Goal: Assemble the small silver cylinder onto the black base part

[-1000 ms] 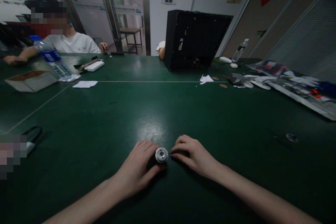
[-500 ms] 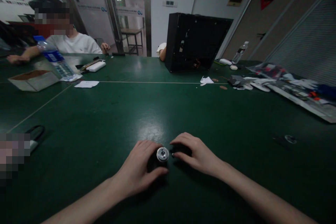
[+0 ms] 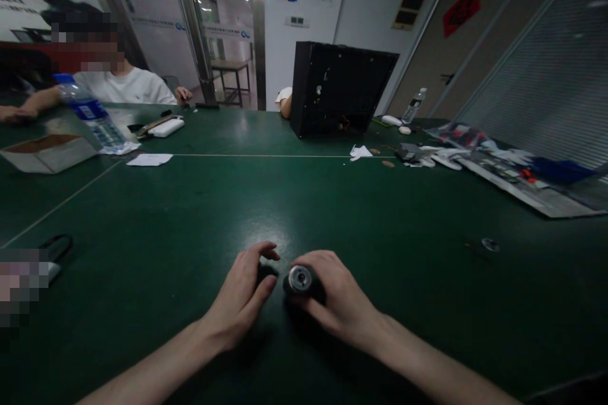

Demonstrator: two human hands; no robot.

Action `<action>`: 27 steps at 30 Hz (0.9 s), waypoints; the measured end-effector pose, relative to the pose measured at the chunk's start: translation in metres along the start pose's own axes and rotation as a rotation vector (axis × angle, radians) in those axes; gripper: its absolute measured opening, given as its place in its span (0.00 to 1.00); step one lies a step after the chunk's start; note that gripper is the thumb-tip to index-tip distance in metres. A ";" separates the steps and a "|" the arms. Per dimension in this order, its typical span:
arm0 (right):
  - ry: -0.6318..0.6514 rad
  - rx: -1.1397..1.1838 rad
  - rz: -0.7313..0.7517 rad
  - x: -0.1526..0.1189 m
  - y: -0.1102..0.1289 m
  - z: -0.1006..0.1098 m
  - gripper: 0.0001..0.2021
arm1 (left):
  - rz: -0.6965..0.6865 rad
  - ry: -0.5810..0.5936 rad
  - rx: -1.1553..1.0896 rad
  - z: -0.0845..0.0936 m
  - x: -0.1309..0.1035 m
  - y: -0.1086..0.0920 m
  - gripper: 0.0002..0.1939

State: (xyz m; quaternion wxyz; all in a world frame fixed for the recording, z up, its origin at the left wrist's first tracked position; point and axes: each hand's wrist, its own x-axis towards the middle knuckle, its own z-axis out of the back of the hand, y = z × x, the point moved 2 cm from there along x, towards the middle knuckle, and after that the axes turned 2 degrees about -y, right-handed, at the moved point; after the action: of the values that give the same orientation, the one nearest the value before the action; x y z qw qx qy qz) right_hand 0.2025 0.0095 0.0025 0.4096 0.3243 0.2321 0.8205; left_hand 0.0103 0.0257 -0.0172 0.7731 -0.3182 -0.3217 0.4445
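A dark cylindrical object with a round silver metal top (image 3: 300, 279) stands at the near middle of the green table (image 3: 228, 202). The fingers and thumb of my right hand (image 3: 335, 294) are wrapped round it from the right. Just left of the object is my left hand (image 3: 244, 294), its fingers and thumb curved but apart, with nothing between them and not touching the object. The object's lower part is dark and partly hidden by my right hand.
A black box-like case (image 3: 339, 92) stands at the far side. Far left are a bottle (image 3: 92, 117), an open box (image 3: 50, 155) and a seated person (image 3: 126, 85). Parts and a board (image 3: 522, 186) lie at right; a small clear round piece (image 3: 490, 245) is nearer.
My left hand has let go of the object and moved slightly left. My right hand has closed round it. The view has shifted a little, so the background sits further left.
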 end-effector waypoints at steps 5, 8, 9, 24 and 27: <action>-0.246 -0.119 -0.388 -0.055 -0.026 0.052 0.17 | 0.026 0.002 0.014 0.001 0.000 -0.005 0.22; -0.470 -0.273 -0.780 -0.121 -0.077 0.096 0.29 | 0.020 -0.001 0.023 0.001 0.000 -0.008 0.23; -0.535 -0.344 -0.897 -0.147 -0.095 0.111 0.33 | 0.022 -0.002 0.027 0.001 -0.001 -0.008 0.23; -0.788 -0.629 -1.160 -0.290 -0.177 0.193 0.50 | -0.022 -0.022 0.186 0.000 -0.010 -0.024 0.18; -0.948 -0.755 -1.002 -0.275 -0.151 0.189 0.51 | 0.015 -0.013 0.242 0.002 -0.015 -0.032 0.16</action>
State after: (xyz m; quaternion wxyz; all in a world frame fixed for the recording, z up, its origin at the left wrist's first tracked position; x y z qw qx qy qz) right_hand 0.5421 -0.1108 -0.0604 0.8686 0.3354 -0.1432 0.3354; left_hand 0.0181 -0.0004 0.0055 0.8004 -0.2220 -0.2686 0.4878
